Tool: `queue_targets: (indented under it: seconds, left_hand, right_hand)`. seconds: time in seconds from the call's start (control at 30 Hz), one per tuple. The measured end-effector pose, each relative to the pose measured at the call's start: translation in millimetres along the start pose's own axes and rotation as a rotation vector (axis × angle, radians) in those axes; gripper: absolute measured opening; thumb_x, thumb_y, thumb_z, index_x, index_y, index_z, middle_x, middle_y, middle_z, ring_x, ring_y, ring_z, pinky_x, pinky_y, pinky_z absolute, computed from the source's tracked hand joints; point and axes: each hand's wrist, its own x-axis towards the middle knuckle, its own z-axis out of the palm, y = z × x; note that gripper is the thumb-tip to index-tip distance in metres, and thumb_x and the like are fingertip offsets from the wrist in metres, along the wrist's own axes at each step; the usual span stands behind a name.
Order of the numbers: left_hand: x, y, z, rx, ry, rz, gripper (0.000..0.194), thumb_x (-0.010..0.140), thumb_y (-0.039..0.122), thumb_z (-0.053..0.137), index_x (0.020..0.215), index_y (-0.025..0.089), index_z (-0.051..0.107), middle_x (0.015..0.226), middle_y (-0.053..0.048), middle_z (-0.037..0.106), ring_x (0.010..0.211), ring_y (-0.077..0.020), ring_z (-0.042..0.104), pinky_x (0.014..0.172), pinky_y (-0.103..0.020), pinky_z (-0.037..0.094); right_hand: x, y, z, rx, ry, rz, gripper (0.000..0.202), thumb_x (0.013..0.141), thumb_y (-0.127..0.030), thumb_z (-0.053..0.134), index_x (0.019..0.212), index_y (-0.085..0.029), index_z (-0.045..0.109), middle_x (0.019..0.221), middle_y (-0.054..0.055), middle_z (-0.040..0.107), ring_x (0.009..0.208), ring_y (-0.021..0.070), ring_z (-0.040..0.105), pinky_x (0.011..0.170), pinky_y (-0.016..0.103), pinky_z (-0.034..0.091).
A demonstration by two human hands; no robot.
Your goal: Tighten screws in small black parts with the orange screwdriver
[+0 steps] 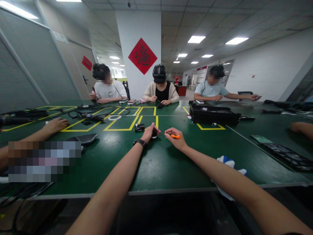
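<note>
At the green tabletop, a small black part with white base is held in the curled left hand. Just right, an orange-and-black screwdriver is gripped by the right hand, shaft aimed left at the part.

We list: red diamond sign, on white pillar; black case and white ring, on green surface.
</note>
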Motion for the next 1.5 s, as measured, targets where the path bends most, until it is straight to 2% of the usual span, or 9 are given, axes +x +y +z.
queue_targets:
  seconds: [0.33,1.5]
  left_hand:
    - [-3.0,5.6,1.5,0.028,0.023,-0.007,0.057,0.071,0.064,0.031,0.067,0.013,0.056,0.068,-0.008,0.064,0.058,-0.0133,0.056,0.058,-0.027,0.043]
    - [-2.9,4.8,3.7,0.049,0.001,0.025,0.056,0.071,0.064,0.030,0.067,0.014,0.055,0.061,-0.005,0.059,0.055,-0.0121,0.054,0.055,-0.024,0.041]
  right_hand:
    - [0.2,-1.0,0.2,0.009,0.006,-0.001,0.021,0.072,-0.033,0.053,0.085,-0.017,0.059,0.075,0.004,0.060,0.067,0.0143,0.057,0.065,0.027,0.045]
    - [0.6,-1.2,-2.7,0.023,0.036,0.012,0.020,0.073,-0.034,0.052,0.082,-0.017,0.058,0.074,0.003,0.060,0.066,0.0134,0.055,0.064,0.026,0.044]
